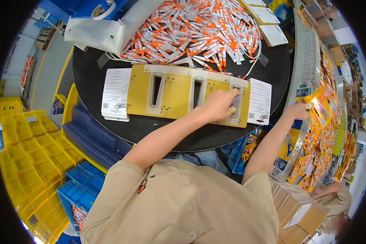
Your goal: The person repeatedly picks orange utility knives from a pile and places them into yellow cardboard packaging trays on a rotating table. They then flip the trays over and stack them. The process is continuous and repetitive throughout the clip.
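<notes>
My left hand (220, 106) reaches over the right-hand slot of a yellow fixture plate (177, 79), its thumb and a finger spread apart at the slot's edge. Something bluish and blurred shows between them; whether they touch it I cannot tell. Far off to the right, my right hand (299, 111) is closed on the edge of a yellow-orange printed package (322, 103), smeared by motion. Two more long slots in the plate show dark. White printed cards (116, 94) stick out from under the plate's left end, and more white cards (259, 99) from its right end.
A large heap of orange-capped tubes (191, 30) covers the far part of the round black table (89, 73). Yellow packages (307, 162) pile up along the right side, near cardboard boxes (299, 211) and another person (333, 205). Yellow bins (32, 150) and blue crates (79, 183) stand left.
</notes>
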Available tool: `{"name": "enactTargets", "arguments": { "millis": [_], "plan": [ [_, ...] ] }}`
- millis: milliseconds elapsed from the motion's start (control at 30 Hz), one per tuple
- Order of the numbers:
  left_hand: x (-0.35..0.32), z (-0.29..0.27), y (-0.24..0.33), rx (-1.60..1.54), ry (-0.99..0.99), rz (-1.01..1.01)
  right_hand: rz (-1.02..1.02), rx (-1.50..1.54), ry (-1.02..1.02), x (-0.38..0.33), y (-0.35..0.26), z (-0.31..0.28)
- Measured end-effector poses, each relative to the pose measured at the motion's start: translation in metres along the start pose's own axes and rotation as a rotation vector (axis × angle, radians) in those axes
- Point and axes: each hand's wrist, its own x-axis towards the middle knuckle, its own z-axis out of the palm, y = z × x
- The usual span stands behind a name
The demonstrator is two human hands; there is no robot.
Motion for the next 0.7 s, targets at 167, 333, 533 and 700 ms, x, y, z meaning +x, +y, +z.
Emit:
{"name": "enactTargets", "arguments": {
  "millis": [167,333,533,700],
  "plan": [
    [0.04,0.026,-0.006,0.141,-0.067,-0.183,-0.205,-0.161,-0.956,-0.092,0.02,0.073],
    [0.054,0.028,0.002,0.314,-0.094,-0.313,-0.753,-0.707,-1.447,-0.18,0.046,0.114],
    [0.02,-0.002,-0.011,0.074,-0.027,-0.226,-0.43,-0.595,-1.473,-0.13,-0.031,0.095],
    [-0.008,-0.039,-0.04,-0.099,0.049,-0.212,-0.412,-0.529,-1.812,-0.102,-0.077,0.028]
  ]
}}
